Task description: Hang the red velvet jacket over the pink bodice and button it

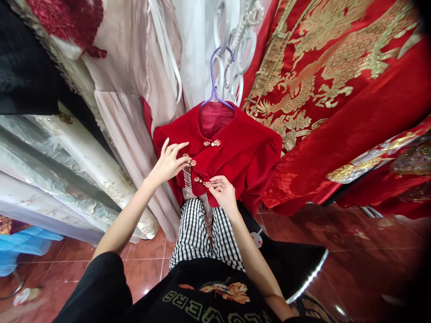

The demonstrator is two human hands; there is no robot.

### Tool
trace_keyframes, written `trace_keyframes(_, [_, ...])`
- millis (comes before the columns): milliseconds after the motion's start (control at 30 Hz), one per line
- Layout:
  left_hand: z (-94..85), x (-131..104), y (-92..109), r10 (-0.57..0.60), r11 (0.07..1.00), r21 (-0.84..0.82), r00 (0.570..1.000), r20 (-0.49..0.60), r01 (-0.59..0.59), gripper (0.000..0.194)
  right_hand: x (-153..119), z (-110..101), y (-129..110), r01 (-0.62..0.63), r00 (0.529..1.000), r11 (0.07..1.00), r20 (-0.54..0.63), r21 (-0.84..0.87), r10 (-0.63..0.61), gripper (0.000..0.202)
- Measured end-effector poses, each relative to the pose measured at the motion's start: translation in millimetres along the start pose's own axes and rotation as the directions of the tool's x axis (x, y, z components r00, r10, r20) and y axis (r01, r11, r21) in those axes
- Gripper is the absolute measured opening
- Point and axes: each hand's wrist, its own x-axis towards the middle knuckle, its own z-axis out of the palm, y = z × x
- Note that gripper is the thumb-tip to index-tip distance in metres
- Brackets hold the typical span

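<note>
A red velvet jacket [249, 148] hangs on a purple hanger [213, 72] in front of me. Its collar is joined by a jeweled clasp [212, 143]. My left hand [170, 160] is at the jacket's front edge, thumb and index finger pinched on a jeweled clasp [192, 163] there, the other fingers spread. Lower down, my right hand [222, 190] pinches another jeweled clasp [201, 181] at the jacket's lower front. Between the hands the red cloth is folded and slightly gathered.
Pale gowns [117, 112] hang on the left, with a black garment [27, 63] beside them. Red garments with gold embroidery [323, 67] hang on the right. White ring-shaped metalwork [237, 67] stands behind the hanger. Below are red floor tiles [144, 264] and a black item with a shiny edge [289, 264].
</note>
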Motion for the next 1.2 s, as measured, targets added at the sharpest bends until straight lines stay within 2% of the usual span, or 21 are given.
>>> trace_keyframes(133, [-0.1, 4, -2, 0.052, 0.997, -0.053, 0.998, 0.031, -0.05, 0.016, -1, 4, -1, 0.011, 1.0, 1.0, 0.017, 0.011, -0.011, 0.022])
trace_keyframes(300, [-2.8, 15, -4, 0.094, 0.974, -0.215, 0.992, 0.084, -0.074, 0.015, -3, 1, -6, -0.003, 1.0, 1.0, 0.029, 0.026, 0.002, 0.024])
trace_keyframes(433, [-11.0, 25, -7, 0.098, 0.958, -0.276, 0.993, 0.062, -0.077, 0.015, -3, -1, -9, -0.009, 0.999, 0.999, 0.034, 0.037, 0.008, 0.023])
trace_keyframes(600, [-10.7, 31, -7, 0.122, 0.971, -0.215, 0.991, 0.053, -0.108, 0.023, -4, -1, -14, -0.009, 0.999, 0.999, 0.032, 0.044, 0.008, 0.021])
trace_keyframes(667, [-6.4, 32, -4, 0.108, 0.978, -0.183, 0.994, 0.009, -0.105, 0.023, -6, -3, -16, -0.01, 1.0, 0.999, 0.028, 0.042, 0.009, 0.021])
trace_keyframes(800, [-0.5, 43, 10, -0.034, 0.99, -0.143, 0.988, -0.154, 0.012, 0.013, -9, -7, -17, -0.004, 1.0, 0.999, 0.025, 0.038, 0.003, 0.021])
trace_keyframes(867, [-0.8, 55, 21, -0.084, 0.99, -0.127, 0.978, -0.191, 0.061, 0.013, -10, -9, -16, -0.004, 1.0, 0.999, 0.029, 0.041, 0.003, 0.022])
trace_keyframes(1000, [-2.5, 83, 39, -0.049, 0.995, -0.091, 0.991, -0.122, 0.038, 0.023, -9, -12, -17, 0.0, 0.999, 0.999, 0.037, 0.045, -0.001, 0.022])
trace_keyframes(1100, [-0.9, 95, 42, -0.009, 0.996, -0.094, 0.997, -0.072, 0.002, 0.018, -9, -13, -20, 0.018, 0.999, 0.999, 0.048, 0.033, -0.019, 0.021])
trace_keyframes(1200, [1.8, 98, 41, -0.018, 0.993, -0.121, 0.996, -0.083, 0.007, 0.013, -10, -14, -23, 0.023, 0.998, 1.0, 0.06, 0.019, -0.024, 0.019])
